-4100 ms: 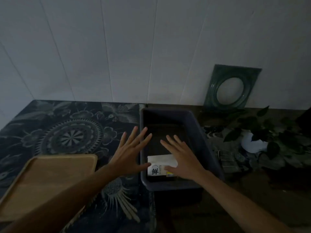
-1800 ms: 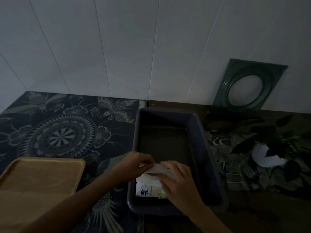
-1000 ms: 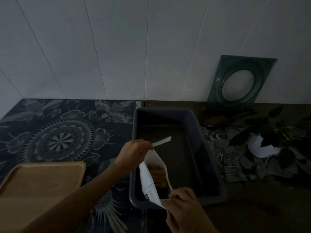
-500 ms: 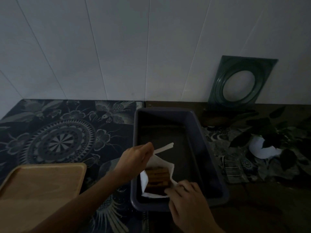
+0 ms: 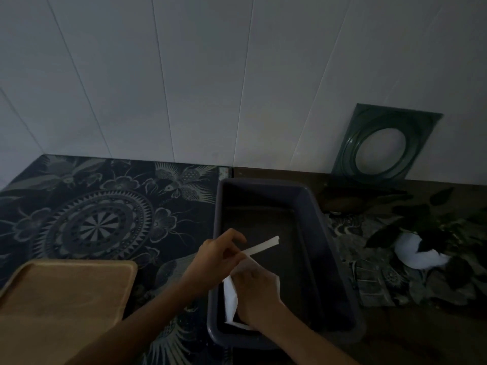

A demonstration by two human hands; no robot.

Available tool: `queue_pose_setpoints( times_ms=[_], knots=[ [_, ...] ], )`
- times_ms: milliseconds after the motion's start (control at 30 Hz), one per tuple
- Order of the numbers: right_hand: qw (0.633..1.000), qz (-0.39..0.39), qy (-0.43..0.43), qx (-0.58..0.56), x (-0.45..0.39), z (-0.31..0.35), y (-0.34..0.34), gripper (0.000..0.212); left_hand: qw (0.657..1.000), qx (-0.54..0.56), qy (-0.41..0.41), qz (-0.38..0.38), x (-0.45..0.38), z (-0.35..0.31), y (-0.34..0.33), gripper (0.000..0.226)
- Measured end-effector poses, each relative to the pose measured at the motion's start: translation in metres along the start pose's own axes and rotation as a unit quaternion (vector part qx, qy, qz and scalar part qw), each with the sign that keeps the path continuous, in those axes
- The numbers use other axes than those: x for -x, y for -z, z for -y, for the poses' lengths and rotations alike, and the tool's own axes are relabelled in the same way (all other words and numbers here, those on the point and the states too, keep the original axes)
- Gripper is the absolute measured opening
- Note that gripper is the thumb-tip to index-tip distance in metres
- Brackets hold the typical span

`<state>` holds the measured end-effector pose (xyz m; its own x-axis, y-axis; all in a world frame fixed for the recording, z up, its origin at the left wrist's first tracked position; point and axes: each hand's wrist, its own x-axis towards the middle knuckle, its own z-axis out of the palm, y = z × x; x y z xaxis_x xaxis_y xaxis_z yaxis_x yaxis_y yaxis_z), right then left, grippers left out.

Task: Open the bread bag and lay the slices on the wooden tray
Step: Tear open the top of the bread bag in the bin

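The white bread bag (image 5: 231, 299) stands open in the near end of a dark grey plastic tub (image 5: 329, 248). My left hand (image 5: 218, 256) pinches the bag's upper edge, where a white strip (image 5: 263, 246) sticks out to the right. My right hand (image 5: 254, 288) reaches down into the bag's mouth, fingers hidden inside, so the bread slices are out of sight. The wooden tray (image 5: 66, 299) lies at the lower left, bare.
A dark patterned cloth (image 5: 100, 222) covers the table's left part. At the right stand a leafy plant with a white pot (image 5: 416, 254) and a green square frame (image 5: 382, 146) leaning on the white panelled wall.
My right hand has moved from the bag's near edge into its mouth and now covers the slices. The left hand still holds the upper edge and strip.
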<state>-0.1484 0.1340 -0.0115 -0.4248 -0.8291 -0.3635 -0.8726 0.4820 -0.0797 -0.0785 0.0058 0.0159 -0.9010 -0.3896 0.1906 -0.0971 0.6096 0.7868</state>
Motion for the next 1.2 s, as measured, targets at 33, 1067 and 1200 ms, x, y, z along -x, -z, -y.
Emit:
queue_pose_setpoints(
  times_ms=[33,1067,1200],
  knots=[
    [1.000,0.021,-0.001,0.007,-0.004,0.000,-0.007,0.056,1.000,0.021,0.010,-0.007,0.000,0.001,0.000,0.037],
    [0.999,-0.029,0.025,0.025,0.002,-0.010,0.017,0.041,0.992,0.075,0.080,-0.059,-0.005,0.004,-0.009,0.038],
    [0.996,-0.076,0.041,0.026,0.014,-0.016,0.031,0.049,0.995,0.039,0.073,-0.063,-0.010,0.009,-0.012,0.044]
  ],
)
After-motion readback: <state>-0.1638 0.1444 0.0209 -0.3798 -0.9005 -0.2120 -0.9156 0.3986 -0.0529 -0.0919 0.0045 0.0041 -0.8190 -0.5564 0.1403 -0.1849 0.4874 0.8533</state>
